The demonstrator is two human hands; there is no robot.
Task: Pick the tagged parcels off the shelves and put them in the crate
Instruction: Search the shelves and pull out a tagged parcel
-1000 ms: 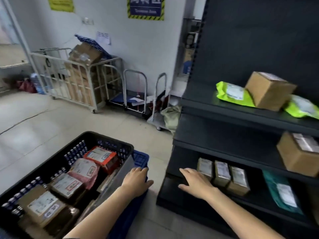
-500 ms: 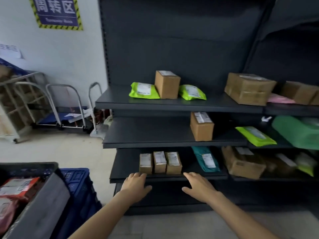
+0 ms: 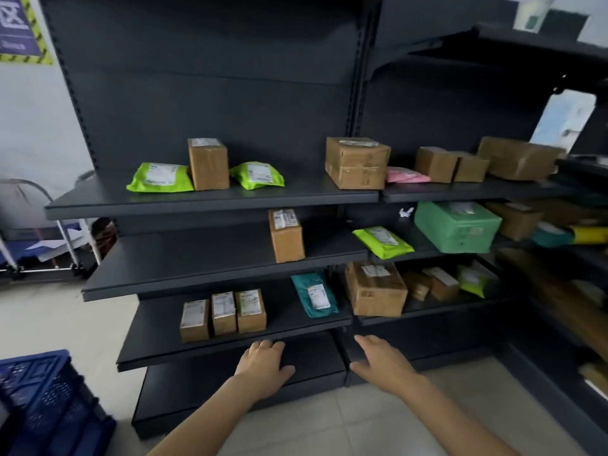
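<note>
Dark metal shelves face me, holding labelled parcels. Three small brown boxes stand in a row on the third shelf, with a teal mailer to their right. A taller brown box stands on the second shelf. On the top shelf a brown box sits between two lime-green mailers. My left hand and my right hand hover empty, fingers spread, in front of the lowest shelf below the small boxes. A blue crate shows at the lower left.
The right bay carries more brown boxes, a pink mailer, a green box and a lime mailer. Another shelf unit juts in at the right. Trolleys stand against the white wall at the left.
My view has swung right from the crate to the shelves and moved closer. Both hands stay empty and low in front of the bottom shelves. The dark crate full of parcels has left the view.
</note>
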